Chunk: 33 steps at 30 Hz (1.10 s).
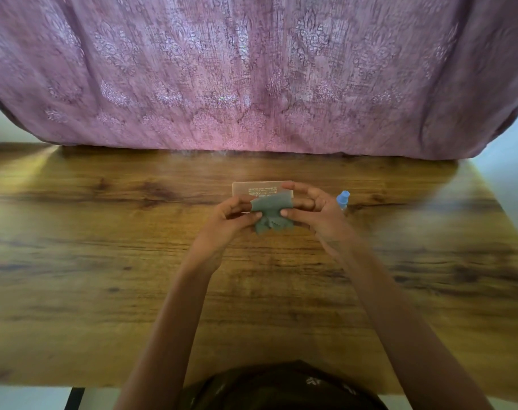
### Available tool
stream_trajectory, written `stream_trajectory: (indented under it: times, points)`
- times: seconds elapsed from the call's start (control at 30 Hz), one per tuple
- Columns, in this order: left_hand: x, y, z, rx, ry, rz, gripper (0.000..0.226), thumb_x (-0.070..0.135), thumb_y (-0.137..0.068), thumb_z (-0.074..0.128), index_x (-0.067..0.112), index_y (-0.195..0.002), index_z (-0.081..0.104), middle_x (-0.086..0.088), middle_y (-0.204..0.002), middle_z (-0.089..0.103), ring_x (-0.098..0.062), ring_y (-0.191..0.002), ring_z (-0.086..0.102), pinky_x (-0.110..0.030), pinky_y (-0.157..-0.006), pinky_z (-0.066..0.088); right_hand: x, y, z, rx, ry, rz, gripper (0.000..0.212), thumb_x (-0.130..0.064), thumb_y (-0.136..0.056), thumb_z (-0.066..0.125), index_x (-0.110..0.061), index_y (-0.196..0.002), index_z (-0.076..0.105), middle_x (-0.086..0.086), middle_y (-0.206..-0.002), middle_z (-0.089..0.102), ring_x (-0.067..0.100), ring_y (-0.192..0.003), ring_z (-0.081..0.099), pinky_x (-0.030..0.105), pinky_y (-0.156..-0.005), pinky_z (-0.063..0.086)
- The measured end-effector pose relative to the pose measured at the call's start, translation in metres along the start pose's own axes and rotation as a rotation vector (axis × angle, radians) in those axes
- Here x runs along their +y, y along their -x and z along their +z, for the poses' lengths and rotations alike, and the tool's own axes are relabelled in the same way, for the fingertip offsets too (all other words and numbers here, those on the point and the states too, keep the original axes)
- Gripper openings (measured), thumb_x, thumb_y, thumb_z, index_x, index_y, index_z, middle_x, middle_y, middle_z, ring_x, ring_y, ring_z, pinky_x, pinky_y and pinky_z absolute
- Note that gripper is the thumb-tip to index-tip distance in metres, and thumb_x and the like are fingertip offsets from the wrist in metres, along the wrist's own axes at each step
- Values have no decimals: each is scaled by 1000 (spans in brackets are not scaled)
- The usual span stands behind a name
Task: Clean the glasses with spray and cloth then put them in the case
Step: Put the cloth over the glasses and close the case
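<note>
I hold the grey cloth (268,213) up over the tabletop (104,261) with both hands. My left hand (232,216) fingers pinch its left side, and my right hand (309,210) thumb and first finger pinch its right side, the other fingers spread. The cloth is soft, light and floppy, so I think edges are best to grab. It stretches left to right. I cannot see the glasses. The pale case (262,189) lies flat behind, long side left to right. The blue spray bottle (342,199) stands just right
</note>
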<state>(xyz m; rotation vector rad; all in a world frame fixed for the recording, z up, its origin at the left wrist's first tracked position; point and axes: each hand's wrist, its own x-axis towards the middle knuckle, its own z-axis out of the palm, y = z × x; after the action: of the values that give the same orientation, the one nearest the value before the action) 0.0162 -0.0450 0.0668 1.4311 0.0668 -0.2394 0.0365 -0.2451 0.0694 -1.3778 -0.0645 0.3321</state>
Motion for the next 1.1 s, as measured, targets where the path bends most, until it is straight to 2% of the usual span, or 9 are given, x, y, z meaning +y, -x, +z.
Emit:
stream_trajectory:
  times: [0.17, 0.27, 0.4, 0.5, 0.6, 0.73, 0.93, 1.1]
  points:
    - [-1, 0, 0, -3, 166, -84, 20, 12, -89, 61, 23, -98, 76, 1, -101, 75, -14, -97, 70, -21, -74, 57, -1, 2, 3, -31, 126, -137, 30, 4, -80, 72, -19, -99, 74, 4, -98, 76, 19, -97, 71, 27, -81, 57]
    - [-3, -3, 1, 39, 218, -201, 19, 13, -95, 56, 14, -108, 70, -3, -96, 76, -13, -90, 72, -21, -68, 57, 1, 1, 4, -35, 230, -219, 24, 10, -85, 63, -9, -92, 75, 8, -100, 75, 20, -102, 69, 31, -87, 56]
    - [-3, -2, 0, -20, 229, -252, 32, 25, -99, 44, 10, -119, 64, -7, -106, 74, -15, -94, 71, -22, -70, 56, 3, 0, 4, -51, 277, -255, 26, 11, -86, 62, -11, -87, 75, 6, -105, 73, 18, -108, 66, 29, -91, 54]
    - [-3, 0, -5, -56, 209, -255, 45, 39, -98, 39, 11, -121, 65, -8, -112, 72, -19, -101, 69, -24, -78, 56, 6, 0, 3, -52, 311, -246, 29, 11, -85, 63, -16, -81, 75, 1, -109, 71, 14, -110, 64, 26, -89, 54]
    - [-2, 0, -4, -38, 123, -230, 48, 53, -92, 54, 15, -117, 69, -5, -112, 73, -18, -103, 69, -22, -77, 56, 7, 0, 2, -58, 330, -250, 32, 11, -85, 63, -19, -80, 75, -1, -110, 71, 14, -112, 63, 30, -92, 54]
    - [-3, -1, -4, 2, 116, -203, 39, 34, -78, 75, 16, -112, 72, -7, -116, 71, -18, -106, 68, -20, -73, 55, 6, 1, 1, -68, 334, -267, 27, 8, -85, 65, -16, -81, 74, 2, -112, 70, 16, -113, 63, 34, -94, 53]
    - [-4, -1, -5, -20, 122, -190, 46, 32, -71, 79, 14, -113, 72, -7, -117, 70, -17, -108, 66, -21, -74, 55, 2, 4, 3, -122, 182, -194, 26, 10, -86, 61, -12, -80, 73, -1, -112, 71, 10, -110, 64, 23, -83, 54]
    - [-5, 0, -8, -56, 93, -144, 38, 28, -73, 77, 18, -110, 73, 1, -102, 74, -8, -96, 69, -18, -70, 54, 7, 4, 0, -172, 154, -153, 28, 4, -85, 65, -21, -78, 76, 2, -115, 71, 15, -115, 63, 30, -91, 54]
